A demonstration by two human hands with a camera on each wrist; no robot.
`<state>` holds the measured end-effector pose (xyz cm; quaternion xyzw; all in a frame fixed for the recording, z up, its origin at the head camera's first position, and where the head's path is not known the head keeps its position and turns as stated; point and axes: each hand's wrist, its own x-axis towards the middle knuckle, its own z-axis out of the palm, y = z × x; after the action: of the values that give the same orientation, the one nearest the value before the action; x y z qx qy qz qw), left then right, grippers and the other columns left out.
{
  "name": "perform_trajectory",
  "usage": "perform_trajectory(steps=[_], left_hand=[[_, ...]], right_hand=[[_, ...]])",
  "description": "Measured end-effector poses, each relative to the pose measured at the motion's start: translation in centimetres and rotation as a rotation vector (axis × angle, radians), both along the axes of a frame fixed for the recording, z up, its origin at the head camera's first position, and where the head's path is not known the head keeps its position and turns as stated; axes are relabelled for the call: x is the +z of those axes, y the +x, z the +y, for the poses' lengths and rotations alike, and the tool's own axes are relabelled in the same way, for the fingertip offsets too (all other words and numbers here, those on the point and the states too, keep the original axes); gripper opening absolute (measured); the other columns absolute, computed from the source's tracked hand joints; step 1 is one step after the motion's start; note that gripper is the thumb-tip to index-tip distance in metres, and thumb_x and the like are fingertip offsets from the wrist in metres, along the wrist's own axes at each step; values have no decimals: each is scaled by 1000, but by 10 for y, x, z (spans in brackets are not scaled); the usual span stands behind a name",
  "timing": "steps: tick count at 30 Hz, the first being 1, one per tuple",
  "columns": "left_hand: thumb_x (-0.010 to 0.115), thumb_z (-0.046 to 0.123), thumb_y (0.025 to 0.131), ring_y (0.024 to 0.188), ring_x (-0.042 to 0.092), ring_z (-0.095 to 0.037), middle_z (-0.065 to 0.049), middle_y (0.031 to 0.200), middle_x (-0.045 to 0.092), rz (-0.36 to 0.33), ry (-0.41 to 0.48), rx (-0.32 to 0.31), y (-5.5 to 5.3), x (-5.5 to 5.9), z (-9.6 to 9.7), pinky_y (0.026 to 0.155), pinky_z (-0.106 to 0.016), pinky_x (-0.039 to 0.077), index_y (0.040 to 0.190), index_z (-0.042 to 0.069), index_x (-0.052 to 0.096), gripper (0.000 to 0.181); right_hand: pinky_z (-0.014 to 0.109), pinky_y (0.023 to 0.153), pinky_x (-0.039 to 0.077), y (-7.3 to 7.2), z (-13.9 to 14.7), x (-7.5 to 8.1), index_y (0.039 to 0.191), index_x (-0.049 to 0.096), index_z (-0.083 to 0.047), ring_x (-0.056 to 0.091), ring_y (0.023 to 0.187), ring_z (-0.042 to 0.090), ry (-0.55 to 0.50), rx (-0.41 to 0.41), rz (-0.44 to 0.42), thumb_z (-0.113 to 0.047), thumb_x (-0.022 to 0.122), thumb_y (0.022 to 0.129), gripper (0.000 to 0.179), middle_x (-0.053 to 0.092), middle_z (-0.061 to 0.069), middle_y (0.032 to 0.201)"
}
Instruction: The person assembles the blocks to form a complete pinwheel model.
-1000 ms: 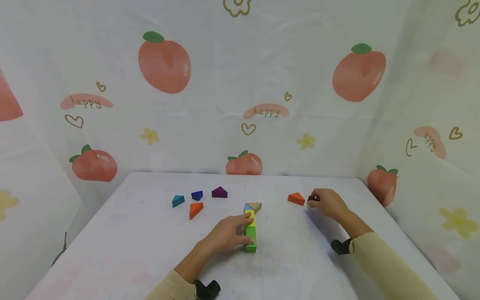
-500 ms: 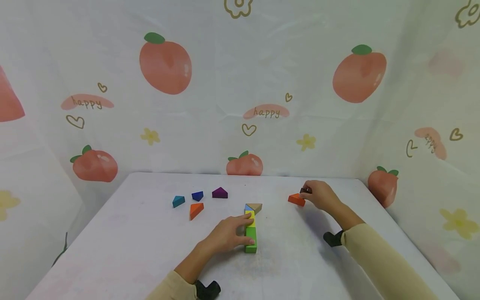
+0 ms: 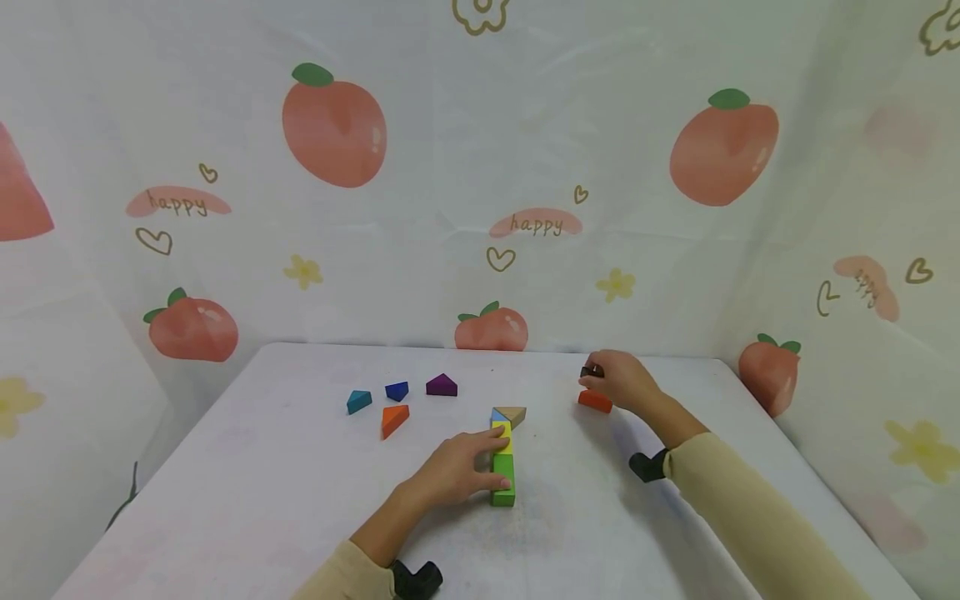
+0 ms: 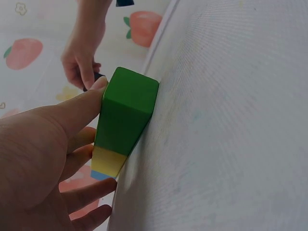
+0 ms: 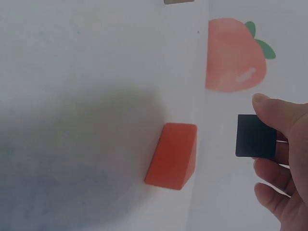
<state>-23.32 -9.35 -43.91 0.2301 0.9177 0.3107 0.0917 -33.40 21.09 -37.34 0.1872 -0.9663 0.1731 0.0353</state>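
Observation:
My left hand (image 3: 491,457) rests with straight fingers against a row of blocks on the white table (image 3: 262,467): a green block (image 3: 502,482), a yellow block (image 3: 504,440) and a light blue piece (image 3: 497,415), with a tan triangle (image 3: 513,412) at the far end. In the left wrist view my thumb and fingers (image 4: 91,98) touch the side of the green block (image 4: 127,113). My right hand (image 3: 596,377) pinches a small black block (image 3: 588,372) in the air above an orange block (image 3: 595,402). The right wrist view shows the black block (image 5: 256,135) between thumb and fingers, beside the orange block (image 5: 173,155).
Loose blocks lie at the left back of the table: a teal one (image 3: 358,402), a dark blue one (image 3: 396,390), a purple one (image 3: 442,385) and an orange one (image 3: 393,419). A peach-print cloth (image 3: 480,167) hangs behind and at both sides.
My right hand has lifted the black block and carried it left and farther back, over the orange block. My left hand and the block row have stayed put.

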Motion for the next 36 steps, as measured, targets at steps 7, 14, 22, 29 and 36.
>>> perform_trajectory(steps=[7,14,22,29,36], left_hand=[[74,49,81,136,40,-23,8,148,44,-10,-3,11,-1,-1,1,106,-48,38,140,26,55,66],[75,50,81,136,40,-23,7,148,45,-7,-4,16,0,1,2,106,-48,38,140,27,55,67],[74,51,81,136,40,-22,8,147,45,-2,-13,14,-2,1,1,106,-48,38,140,28,54,67],[74,50,81,136,40,-22,9,148,45,-8,-4,10,-1,0,1,106,-48,38,140,28,55,65],[74,50,81,136,40,-22,9,148,44,-7,-14,17,-1,-1,1,106,-48,38,140,28,55,65]], right_hand=[[39,75,51,-7,-15,-2,95,67,-5,55,78,22,2,24,23,-19,75,87,18,62,2,82],[40,76,50,-12,-28,-9,91,68,-5,55,78,20,-34,104,96,-16,75,86,14,61,2,82],[40,77,49,-15,-44,-14,96,70,-3,54,82,22,-6,137,123,-15,75,87,16,62,3,85],[37,75,50,-19,-57,-23,98,72,-4,55,81,21,-9,127,109,-14,75,86,16,61,3,84],[37,76,51,-24,-68,-33,98,72,-5,55,81,20,-1,116,80,-12,75,85,14,60,2,84]])
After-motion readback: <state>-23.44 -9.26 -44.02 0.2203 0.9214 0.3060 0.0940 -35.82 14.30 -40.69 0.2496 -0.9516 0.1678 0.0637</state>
